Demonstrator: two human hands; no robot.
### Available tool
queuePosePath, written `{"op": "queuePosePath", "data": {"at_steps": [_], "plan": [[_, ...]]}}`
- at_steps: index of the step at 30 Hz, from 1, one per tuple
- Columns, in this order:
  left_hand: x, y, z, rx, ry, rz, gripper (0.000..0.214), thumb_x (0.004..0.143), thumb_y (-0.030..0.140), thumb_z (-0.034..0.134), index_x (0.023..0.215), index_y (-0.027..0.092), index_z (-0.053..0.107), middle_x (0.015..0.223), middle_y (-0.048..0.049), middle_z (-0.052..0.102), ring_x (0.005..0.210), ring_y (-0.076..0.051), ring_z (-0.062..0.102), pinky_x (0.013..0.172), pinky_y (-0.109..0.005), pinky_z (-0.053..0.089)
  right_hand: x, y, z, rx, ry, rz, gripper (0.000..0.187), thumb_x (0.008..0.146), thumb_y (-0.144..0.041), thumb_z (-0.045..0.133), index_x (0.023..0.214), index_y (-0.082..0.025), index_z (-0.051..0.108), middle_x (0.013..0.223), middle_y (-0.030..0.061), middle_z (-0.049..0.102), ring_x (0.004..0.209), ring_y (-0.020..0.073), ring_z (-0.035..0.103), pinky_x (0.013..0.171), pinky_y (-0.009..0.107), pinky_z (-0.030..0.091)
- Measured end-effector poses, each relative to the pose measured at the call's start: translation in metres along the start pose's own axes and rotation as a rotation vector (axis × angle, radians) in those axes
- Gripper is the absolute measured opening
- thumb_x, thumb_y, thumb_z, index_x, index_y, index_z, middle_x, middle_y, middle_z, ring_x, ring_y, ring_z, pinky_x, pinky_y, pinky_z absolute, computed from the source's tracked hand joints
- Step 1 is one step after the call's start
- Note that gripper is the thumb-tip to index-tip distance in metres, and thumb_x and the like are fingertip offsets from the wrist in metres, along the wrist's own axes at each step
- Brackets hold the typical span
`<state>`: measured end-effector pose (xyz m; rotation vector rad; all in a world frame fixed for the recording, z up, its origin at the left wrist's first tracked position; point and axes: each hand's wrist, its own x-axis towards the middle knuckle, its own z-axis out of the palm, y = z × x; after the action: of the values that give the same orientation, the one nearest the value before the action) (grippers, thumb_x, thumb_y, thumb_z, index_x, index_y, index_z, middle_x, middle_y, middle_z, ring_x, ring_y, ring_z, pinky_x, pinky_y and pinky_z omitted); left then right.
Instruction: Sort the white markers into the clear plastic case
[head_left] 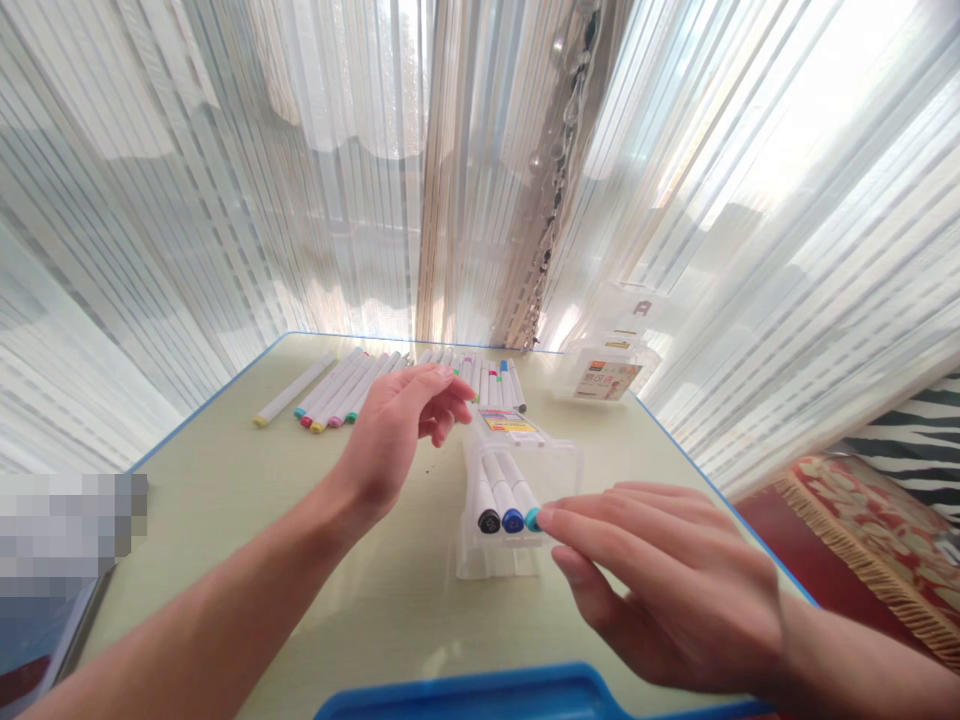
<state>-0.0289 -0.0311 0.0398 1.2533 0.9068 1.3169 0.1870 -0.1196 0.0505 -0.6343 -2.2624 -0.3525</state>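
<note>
Two bare hands over a pale green table (247, 520). Right hand (667, 580): fingers long and nearly straight, lying close together; thumb parted below them, a gap between. Its index tip appears to touch the teal-capped marker (533, 519), at the right edge of the cap.

Left hand (401, 420): fingers loosely curled, tips pointing inward, just short of the case's labelled far end; whether they brush it, cannot tell.

Just left of the right fingertips, side by side: the teal cap, then a blue-capped marker (513, 520), then a black-capped marker (489, 521). All three lie in a clear plastic case (568, 490), caps toward the wearer. The case sits between the two hands, its colourful label (508, 421) just right of the left fingertips.

Beyond the left fingers: white markers (294, 392) laid out loosely across the table, ends of yellow, teal, red, pink and green. More behind and right of those fingertips, partly hidden by the hand.

Well beyond the right fingers, near the table's far right edge: an upright clear box (622, 383) with a printed label. Nearer the wearer than either hand's fingers: a blue tray (480, 700), cut off by the frame. Farthest out: sheer striped curtains (337, 200).
</note>
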Motion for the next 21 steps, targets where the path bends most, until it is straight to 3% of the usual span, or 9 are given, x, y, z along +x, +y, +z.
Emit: {"op": "queuePosePath", "data": {"at_steps": [7,12,18,21], "plan": [[0.000,-0.002,-0.001,0.003,-0.005,-0.002,0.030,0.088,0.039,0.062,0.074,0.014,0.074,0.064,-0.0033,0.069,0.055,-0.011,0.052,0.053,-0.024,0.039,0.000,0.000,-0.001,-0.010,-0.010,-0.012,0.011,0.087,-0.007,0.063,0.095,-0.012,0.069,0.086,0.0069,0.081,0.066,0.0164,0.074,0.058,0.030,0.057],[0.000,-0.002,-0.001,0.008,-0.007,0.000,0.030,0.088,0.038,0.062,0.074,0.015,0.074,0.064,-0.0032,0.068,0.054,-0.010,0.051,0.053,-0.023,0.038,-0.001,0.000,-0.004,-0.042,0.061,0.004,0.013,0.087,-0.006,0.062,0.093,-0.013,0.070,0.078,0.0047,0.079,0.060,0.0144,0.072,0.057,0.028,0.057],[0.000,0.000,-0.001,0.003,0.007,-0.005,0.028,0.086,0.037,0.063,0.072,0.014,0.073,0.063,-0.0034,0.068,0.054,-0.011,0.051,0.052,-0.023,0.039,-0.001,0.012,-0.007,0.024,0.216,0.046,0.021,0.083,-0.002,0.057,0.087,-0.018,0.070,0.063,0.0010,0.073,0.053,0.0130,0.068,0.053,0.025,0.055],[0.001,0.001,-0.002,0.006,0.015,0.000,0.028,0.085,0.036,0.063,0.073,0.013,0.073,0.062,-0.0037,0.067,0.053,-0.010,0.051,0.051,-0.023,0.038,-0.008,0.024,0.001,0.104,0.375,0.207,0.020,0.085,-0.005,0.059,0.080,-0.020,0.071,0.062,0.0000,0.071,0.054,0.0126,0.066,0.050,0.025,0.051]]}}
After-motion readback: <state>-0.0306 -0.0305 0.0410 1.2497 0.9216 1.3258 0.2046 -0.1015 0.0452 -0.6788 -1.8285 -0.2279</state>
